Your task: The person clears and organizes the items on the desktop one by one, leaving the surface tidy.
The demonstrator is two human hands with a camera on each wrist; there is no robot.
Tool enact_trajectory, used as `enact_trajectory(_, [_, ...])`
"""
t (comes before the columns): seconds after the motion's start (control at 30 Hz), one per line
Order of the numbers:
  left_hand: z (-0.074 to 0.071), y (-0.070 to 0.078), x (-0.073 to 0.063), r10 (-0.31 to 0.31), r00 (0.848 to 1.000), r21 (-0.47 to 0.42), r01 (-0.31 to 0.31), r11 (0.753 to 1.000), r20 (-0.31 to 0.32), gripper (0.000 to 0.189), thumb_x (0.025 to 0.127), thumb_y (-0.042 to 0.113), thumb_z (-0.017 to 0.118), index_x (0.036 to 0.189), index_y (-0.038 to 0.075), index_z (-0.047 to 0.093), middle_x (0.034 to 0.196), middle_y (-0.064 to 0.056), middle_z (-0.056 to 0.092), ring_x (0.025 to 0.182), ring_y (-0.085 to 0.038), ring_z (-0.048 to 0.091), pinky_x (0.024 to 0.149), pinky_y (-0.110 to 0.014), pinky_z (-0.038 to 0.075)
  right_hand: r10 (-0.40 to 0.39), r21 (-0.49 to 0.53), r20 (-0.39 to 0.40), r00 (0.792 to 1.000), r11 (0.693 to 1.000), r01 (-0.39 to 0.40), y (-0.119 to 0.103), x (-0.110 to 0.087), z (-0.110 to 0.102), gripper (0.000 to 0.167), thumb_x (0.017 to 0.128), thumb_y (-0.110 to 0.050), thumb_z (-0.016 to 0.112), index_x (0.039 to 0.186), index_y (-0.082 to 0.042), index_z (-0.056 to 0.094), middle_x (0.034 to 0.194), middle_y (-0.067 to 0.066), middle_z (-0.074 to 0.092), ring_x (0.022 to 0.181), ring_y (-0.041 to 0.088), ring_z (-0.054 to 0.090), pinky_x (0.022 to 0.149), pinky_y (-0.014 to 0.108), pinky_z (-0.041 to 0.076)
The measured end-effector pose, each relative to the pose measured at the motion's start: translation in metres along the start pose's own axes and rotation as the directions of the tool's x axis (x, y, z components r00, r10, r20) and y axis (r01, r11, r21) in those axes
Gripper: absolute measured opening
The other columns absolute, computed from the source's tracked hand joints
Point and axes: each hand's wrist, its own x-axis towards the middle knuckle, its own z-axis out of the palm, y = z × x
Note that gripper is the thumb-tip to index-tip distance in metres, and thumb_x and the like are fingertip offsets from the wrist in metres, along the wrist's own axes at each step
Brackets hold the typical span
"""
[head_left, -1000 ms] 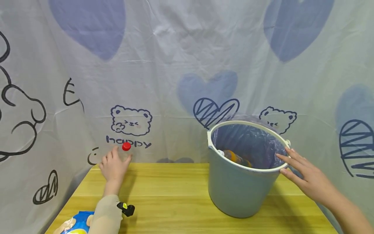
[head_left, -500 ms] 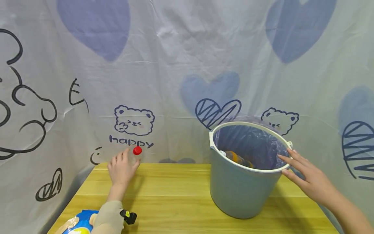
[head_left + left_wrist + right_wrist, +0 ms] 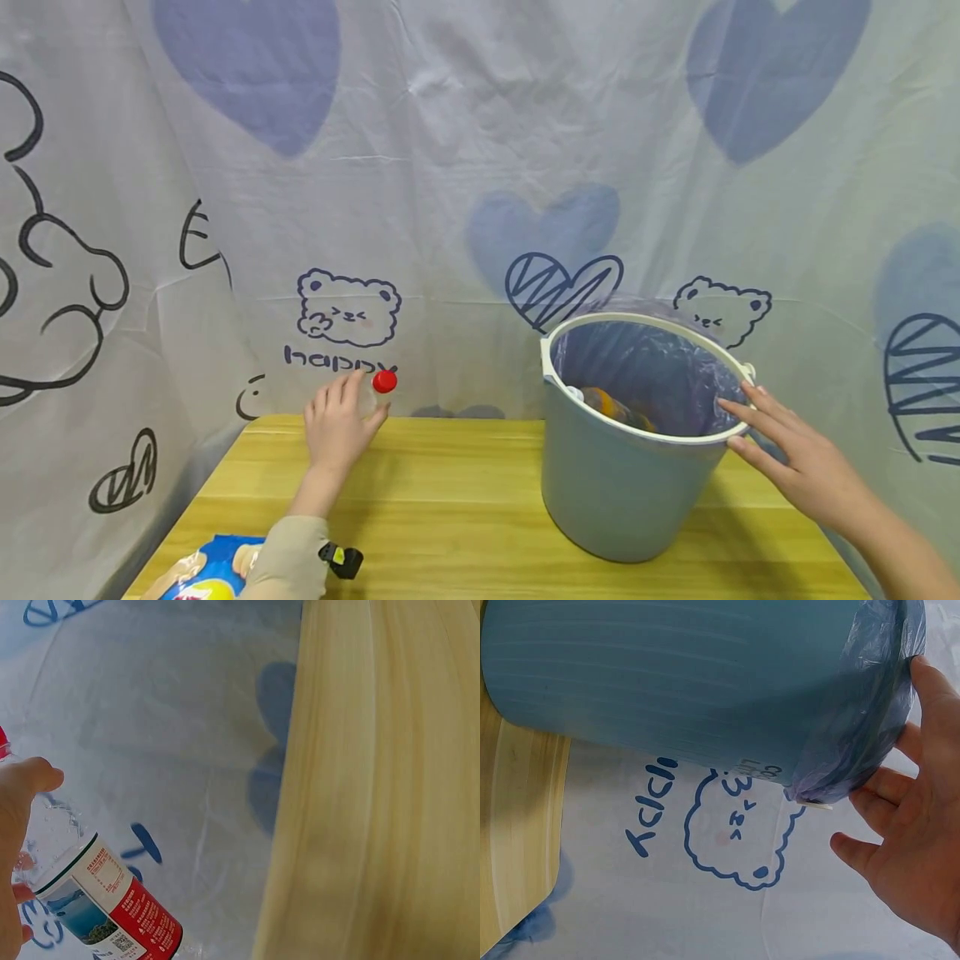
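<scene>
My left hand (image 3: 337, 427) grips a clear plastic bottle above the left back part of the table. Its red cap (image 3: 385, 382) shows past the fingers in the head view. In the left wrist view the bottle (image 3: 112, 900) tilts, with a red, white and picture label; the fingers curl round its upper part. At the right, my right hand (image 3: 783, 454) touches the rim of a grey-blue bucket (image 3: 618, 500) with extended fingers. A purple-tinted bag (image 3: 877, 697) lines the bucket and folds over its edge. Inside lies a bottle with an orange label (image 3: 600, 403) and white cap.
A blue, shiny snack bag (image 3: 213, 567) lies at the table's front left, partly behind my left sleeve. The wooden table (image 3: 450, 500) ends against a white printed curtain (image 3: 442, 208). A black wrist camera (image 3: 341, 560) sits on my left forearm.
My left hand has moved right with the bottle, and its red cap has shifted the same way. My right hand stays at the bucket rim; the head view has shifted slightly.
</scene>
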Motion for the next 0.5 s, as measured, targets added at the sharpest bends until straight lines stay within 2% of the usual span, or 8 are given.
enact_trajectory(0.3, [-0.011, 0.029, 0.011, 0.088, 0.994, -0.041, -0.091, 0.995, -0.062, 0.065, 0.074, 0.039, 0.08, 0.129, 0.014, 0.056, 0.12, -0.014, 0.062, 0.108, -0.037, 0.056, 0.088, -0.055, 0.045, -0.001, 0.005, -0.011, 1.0, 1.0, 0.001, -0.001, 0.0, 0.0, 0.048, 0.099, -0.035, 0.054, 0.145, -0.023, 0.046, 0.162, 0.014, 0.021, 0.15, 0.041, 0.014, 0.091, 0.079, 0.025])
enact_trajectory(0.5, [-0.014, 0.05, 0.022, 0.153, 0.976, -0.067, -0.165, 0.984, -0.153, 0.066, 0.07, 0.04, 0.082, 0.125, 0.012, 0.059, 0.115, -0.014, 0.064, 0.102, -0.037, 0.058, 0.085, -0.054, 0.046, 0.005, -0.009, -0.008, 1.0, 1.0, -0.005, -0.001, -0.001, 0.001, 0.049, 0.099, -0.036, 0.054, 0.146, -0.024, 0.046, 0.162, 0.014, 0.021, 0.148, 0.044, 0.017, 0.091, 0.079, 0.026])
